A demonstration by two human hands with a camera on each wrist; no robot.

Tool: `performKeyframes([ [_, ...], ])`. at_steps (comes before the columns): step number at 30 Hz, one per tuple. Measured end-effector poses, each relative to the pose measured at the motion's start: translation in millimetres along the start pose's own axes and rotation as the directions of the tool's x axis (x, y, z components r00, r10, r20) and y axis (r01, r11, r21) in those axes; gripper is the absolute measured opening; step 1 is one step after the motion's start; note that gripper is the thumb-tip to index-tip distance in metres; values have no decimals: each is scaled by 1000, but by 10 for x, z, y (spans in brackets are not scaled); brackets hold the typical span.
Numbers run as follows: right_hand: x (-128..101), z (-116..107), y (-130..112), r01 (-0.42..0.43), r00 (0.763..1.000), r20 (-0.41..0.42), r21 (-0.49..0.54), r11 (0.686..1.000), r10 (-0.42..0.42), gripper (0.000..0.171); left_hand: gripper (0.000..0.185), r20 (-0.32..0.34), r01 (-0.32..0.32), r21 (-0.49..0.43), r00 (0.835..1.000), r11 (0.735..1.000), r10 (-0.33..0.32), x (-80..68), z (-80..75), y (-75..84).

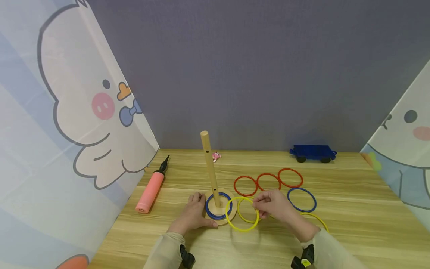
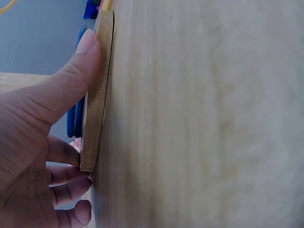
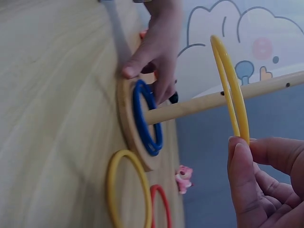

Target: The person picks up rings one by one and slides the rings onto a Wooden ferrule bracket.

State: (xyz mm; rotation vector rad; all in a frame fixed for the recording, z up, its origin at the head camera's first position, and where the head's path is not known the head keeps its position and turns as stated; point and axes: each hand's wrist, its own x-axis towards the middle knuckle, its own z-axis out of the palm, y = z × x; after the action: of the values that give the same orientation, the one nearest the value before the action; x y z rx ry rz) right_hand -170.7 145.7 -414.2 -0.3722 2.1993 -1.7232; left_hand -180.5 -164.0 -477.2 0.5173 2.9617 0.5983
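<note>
A wooden ring-toss stand with a tall post (image 1: 211, 168) stands on a round base (image 1: 231, 220). Two blue rings (image 3: 138, 111) lie on the base around the post. My left hand (image 1: 192, 216) grips the base's left edge, thumb at the near side and fingers farther round; the left wrist view shows the thumb (image 2: 76, 78) against its edge. My right hand (image 1: 277, 207) pinches a yellow ring (image 1: 244, 231) between thumb and fingers. That ring is raised above the table, right of the post and not around it. Another yellow ring (image 3: 111, 183) lies beside the base.
Three red rings (image 1: 245, 176) lie behind my right hand. A blue ring (image 1: 315, 203) and a yellow ring (image 1: 319, 218) lie to its right. A pink hand pump (image 1: 150, 192) is at left; a small pink toy (image 1: 216, 156) and a blue wagon (image 1: 312, 152) stand near the back wall.
</note>
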Motion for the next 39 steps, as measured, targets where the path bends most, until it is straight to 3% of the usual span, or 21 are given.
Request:
performKeyframes([
  [8,40,1,-235,-31,997,-71,25,999,33,24,121,4,-2,5,1000,1000,2,7,-11,14],
  [18,73,-20,-508,32,994,-106,32,999,-29,24,121,-7,-15,22,1000,1000,15,17,1,1],
  [39,101,95,-1096,99,970,-229,86,991,-77,25,122,7,-3,17,1000,1000,3,18,1,-10],
])
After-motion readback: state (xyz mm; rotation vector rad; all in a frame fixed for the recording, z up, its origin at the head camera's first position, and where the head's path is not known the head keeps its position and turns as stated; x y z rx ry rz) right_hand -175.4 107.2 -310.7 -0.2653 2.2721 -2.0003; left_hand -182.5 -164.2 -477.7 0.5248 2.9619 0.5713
